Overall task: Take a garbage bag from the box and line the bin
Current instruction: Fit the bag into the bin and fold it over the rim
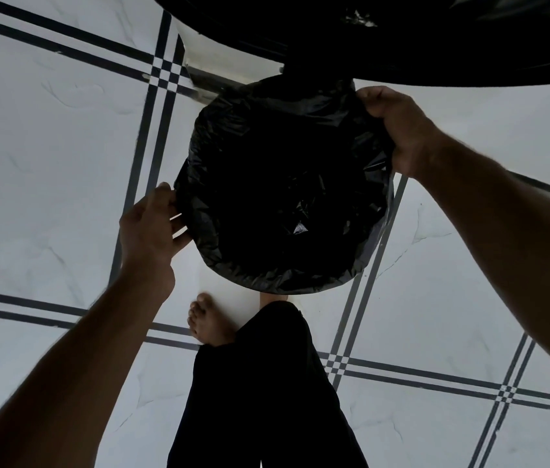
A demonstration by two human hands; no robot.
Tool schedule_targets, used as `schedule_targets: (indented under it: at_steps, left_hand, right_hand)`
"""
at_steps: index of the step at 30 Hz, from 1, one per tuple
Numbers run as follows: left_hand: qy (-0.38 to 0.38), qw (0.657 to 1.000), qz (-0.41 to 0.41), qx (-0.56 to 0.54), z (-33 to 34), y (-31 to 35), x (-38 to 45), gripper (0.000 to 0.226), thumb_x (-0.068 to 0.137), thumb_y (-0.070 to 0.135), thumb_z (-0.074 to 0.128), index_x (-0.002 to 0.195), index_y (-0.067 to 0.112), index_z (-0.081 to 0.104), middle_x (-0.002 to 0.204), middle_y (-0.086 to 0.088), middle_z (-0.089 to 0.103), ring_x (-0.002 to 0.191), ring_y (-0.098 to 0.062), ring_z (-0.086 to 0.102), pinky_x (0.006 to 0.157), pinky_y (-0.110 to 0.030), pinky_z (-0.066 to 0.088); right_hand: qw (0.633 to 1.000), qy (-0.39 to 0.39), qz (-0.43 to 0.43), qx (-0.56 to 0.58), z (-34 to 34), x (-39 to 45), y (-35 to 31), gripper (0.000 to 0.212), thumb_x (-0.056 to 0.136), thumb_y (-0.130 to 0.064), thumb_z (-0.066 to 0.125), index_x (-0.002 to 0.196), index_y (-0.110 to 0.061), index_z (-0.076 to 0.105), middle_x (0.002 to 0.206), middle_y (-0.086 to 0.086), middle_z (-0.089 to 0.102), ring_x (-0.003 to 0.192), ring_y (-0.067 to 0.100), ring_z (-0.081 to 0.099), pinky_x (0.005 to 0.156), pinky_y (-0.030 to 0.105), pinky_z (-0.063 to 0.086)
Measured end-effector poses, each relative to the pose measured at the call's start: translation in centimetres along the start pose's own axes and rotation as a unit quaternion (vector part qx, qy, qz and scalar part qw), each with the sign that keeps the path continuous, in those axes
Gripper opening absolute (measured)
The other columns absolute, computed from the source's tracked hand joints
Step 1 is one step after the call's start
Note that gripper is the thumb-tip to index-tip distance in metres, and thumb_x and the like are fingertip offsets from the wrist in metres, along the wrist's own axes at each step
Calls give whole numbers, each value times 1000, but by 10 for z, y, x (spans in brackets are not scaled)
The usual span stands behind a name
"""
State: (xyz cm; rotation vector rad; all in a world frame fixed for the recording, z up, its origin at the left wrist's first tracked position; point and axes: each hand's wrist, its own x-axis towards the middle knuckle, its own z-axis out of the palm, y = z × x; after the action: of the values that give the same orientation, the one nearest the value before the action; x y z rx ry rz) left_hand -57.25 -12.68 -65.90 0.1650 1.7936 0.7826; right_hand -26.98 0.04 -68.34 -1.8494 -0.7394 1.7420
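Observation:
A black garbage bag [283, 184] is spread over a round bin below me, its crinkled edge folded over the rim all around; the bin itself is hidden under the plastic. My left hand [150, 224] touches the bag's edge at the left side of the rim, fingers curled on the plastic. At the far right side, my right hand [398, 126] is closed on the bag's edge. The box of bags is not in view.
White floor tiles with dark double stripes [152, 136] surround the bin. My bare foot [209, 322] and dark trouser legs [267, 383] stand just in front of it. A large black rounded object [435, 35] overhangs the top of the view.

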Motion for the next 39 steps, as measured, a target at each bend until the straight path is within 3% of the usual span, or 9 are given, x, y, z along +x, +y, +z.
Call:
schedule_targets:
  at_steps: [4,10,14,18,22,25,28,33,39]
  left_hand:
    - [-3,1000,0,-4,-1,-1,0,22,97,30,52,82,22,67,84,5,73,78,-9,72,70,-27,57]
    - [-28,1000,-8,1,-2,-1,3,26,97,32,53,76,23,65,78,7,72,83,-10,71,72,-26,55]
    - [-48,998,-37,-14,-2,-3,6,32,99,42,48,81,23,65,82,7,69,86,-12,67,74,-28,52]
    - [-75,995,-58,-22,-5,-2,9,37,100,47,44,92,19,66,87,3,70,88,-15,68,78,-31,53]
    - [-72,995,-73,-19,-6,0,7,36,100,50,42,93,21,62,87,2,69,86,-14,68,77,-32,53]
    - [-72,994,-77,12,-4,0,7,44,100,54,38,90,19,63,88,2,69,89,-14,67,78,-33,51]
    - [-72,995,-71,21,0,-1,5,47,100,55,37,85,18,63,85,3,68,89,-14,65,80,-32,50]
    - [-81,992,-94,-20,1,0,2,46,100,56,36,98,18,63,91,1,67,89,-16,65,77,-32,51]
    - [-76,993,-84,-19,0,-6,1,50,101,54,34,100,15,65,90,1,70,89,-15,67,79,-30,52]
  right_hand:
    - [999,37,-12,-37,2,-1,2,28,97,-16,54,71,-20,64,60,-7,61,53,8,58,54,22,48]
    - [998,-3,43,-43,-5,-6,0,49,101,-52,39,77,-18,63,68,-3,65,61,12,62,59,22,51]
    - [999,-23,13,-42,-6,-11,3,25,96,-34,57,95,-11,67,84,1,70,76,15,69,74,28,55]
    - [999,6,-37,-25,-3,-8,3,15,98,-18,56,92,-17,70,83,-1,72,77,13,70,73,28,56]
    - [996,40,-19,-71,1,-4,4,29,93,-39,58,76,-19,70,79,0,71,77,18,68,82,35,55]
    - [986,88,-17,-142,7,1,5,44,85,-55,53,60,-20,59,70,-1,61,73,19,59,75,33,49]
    - [965,114,-46,-231,10,0,3,45,100,-51,42,66,-21,44,68,2,41,70,19,40,65,28,34]
    - [951,153,-91,-255,15,-1,5,43,106,-40,35,79,-15,57,69,1,52,63,14,47,52,20,37]
    - [962,164,-52,-213,17,0,5,49,98,-56,37,62,-23,41,67,3,44,68,20,42,65,31,33]
